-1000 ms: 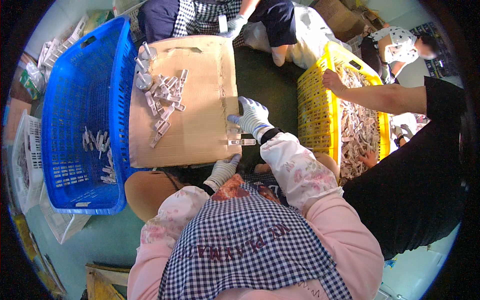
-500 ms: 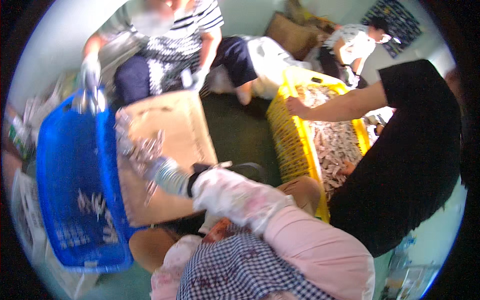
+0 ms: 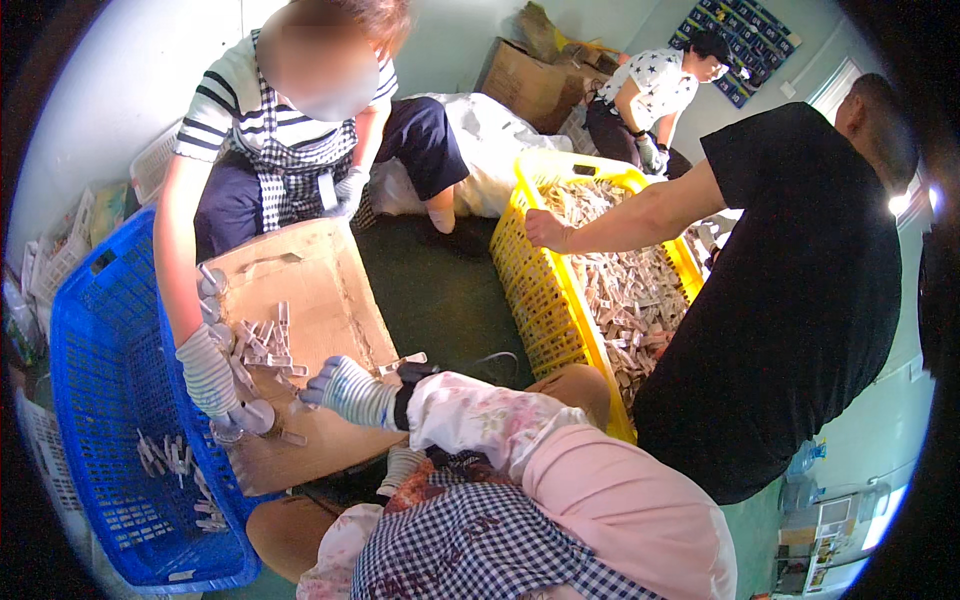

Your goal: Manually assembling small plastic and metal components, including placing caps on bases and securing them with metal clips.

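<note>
My right hand [image 3: 350,392], in a striped glove, is over the cardboard [image 3: 320,290]. Its fingers look bent together; what they hold, if anything, is hidden. Just beyond them lies a loose pile of small, pale, clip-like pieces [image 3: 265,342]. One more such piece [image 3: 403,363] lies by my right wrist. My left hand [image 3: 402,470], also gloved, is low by my checked apron [image 3: 450,530], its fingers hidden. Across the board, a co-worker's gloved hand [image 3: 208,375] reaches down to round, shiny discs [image 3: 257,416] at the board's left edge.
A blue basket [image 3: 110,400] at the left contains several pale pieces. The yellow crate [image 3: 545,300] at the right is full of similar pieces; a person in black leans over it, one hand on its rim. Another person sits at the back near white sacks [image 3: 490,125].
My right hand has drawn back slightly from the pile. The co-worker's gloved hand has come down from above the blue basket's rim to the board's left edge. The view has shifted and sharpened.
</note>
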`<state>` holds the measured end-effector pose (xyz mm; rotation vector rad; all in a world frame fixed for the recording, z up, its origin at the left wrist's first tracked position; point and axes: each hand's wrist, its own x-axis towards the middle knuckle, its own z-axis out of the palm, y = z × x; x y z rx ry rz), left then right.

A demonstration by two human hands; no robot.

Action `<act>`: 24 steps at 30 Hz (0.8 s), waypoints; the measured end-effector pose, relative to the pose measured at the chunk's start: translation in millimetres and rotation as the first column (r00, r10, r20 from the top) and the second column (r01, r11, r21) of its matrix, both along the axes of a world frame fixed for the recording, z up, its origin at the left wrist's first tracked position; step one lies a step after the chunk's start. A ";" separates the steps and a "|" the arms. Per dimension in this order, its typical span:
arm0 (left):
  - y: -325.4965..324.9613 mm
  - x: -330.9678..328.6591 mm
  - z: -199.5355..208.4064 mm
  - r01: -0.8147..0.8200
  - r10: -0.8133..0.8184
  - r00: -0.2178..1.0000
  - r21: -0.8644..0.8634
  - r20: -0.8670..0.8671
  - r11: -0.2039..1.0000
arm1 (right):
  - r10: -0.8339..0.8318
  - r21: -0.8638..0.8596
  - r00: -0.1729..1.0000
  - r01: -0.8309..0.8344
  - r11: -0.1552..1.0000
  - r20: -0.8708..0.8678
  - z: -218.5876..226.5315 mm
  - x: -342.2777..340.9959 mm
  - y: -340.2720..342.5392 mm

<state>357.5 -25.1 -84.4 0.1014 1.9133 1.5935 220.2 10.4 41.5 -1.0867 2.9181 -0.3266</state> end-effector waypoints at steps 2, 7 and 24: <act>-6.6 4.0 -4.9 -0.048 0.050 0.998 0.039 -0.049 0.998 | -0.109 0.117 0.964 0.083 0.990 0.243 31.2 -6.4 7.3; 1.3 6.7 35.2 0.020 -0.022 0.999 -0.047 -0.038 0.999 | 0.232 -0.236 0.220 0.971 0.041 0.947 28.4 8.4 93.4; -1.4 4.9 43.8 -0.106 0.113 0.989 -0.071 0.093 0.992 | -0.426 -0.271 0.458 0.862 0.429 0.780 -27.5 3.1 166.2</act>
